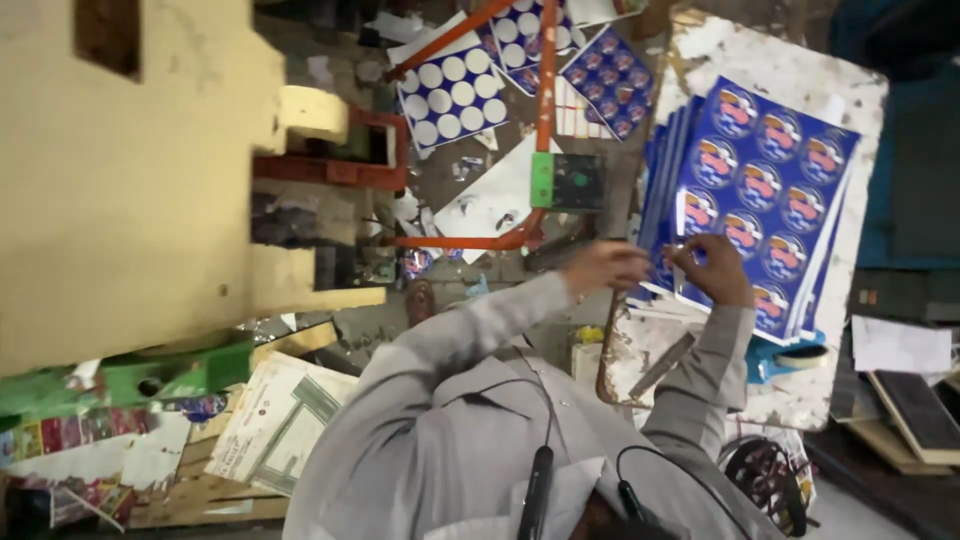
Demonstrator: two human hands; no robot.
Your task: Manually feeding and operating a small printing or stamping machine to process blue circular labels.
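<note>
left hand (603, 266) pinching near edge of stack of blue printed card sheets with round labels (752, 200) | right hand (712, 266) pinching same edge | stack lies on worn white table (700, 50) | sheets likely light, thin, floppy, slippery; best lifted by edge or corner

A small, cluttered print-finishing or die-cutting workshop. A large cream-painted press machine (120, 180) with worn paint fills one side, with an orange metal frame (530, 120) beside it. A stack of blue printed sheets (760, 195) covered in round labels lies on a chipped white worktable (700, 50). Sheets with circles already punched out (450, 90) and paper scraps litter the dirty concrete floor (370, 325).
</note>
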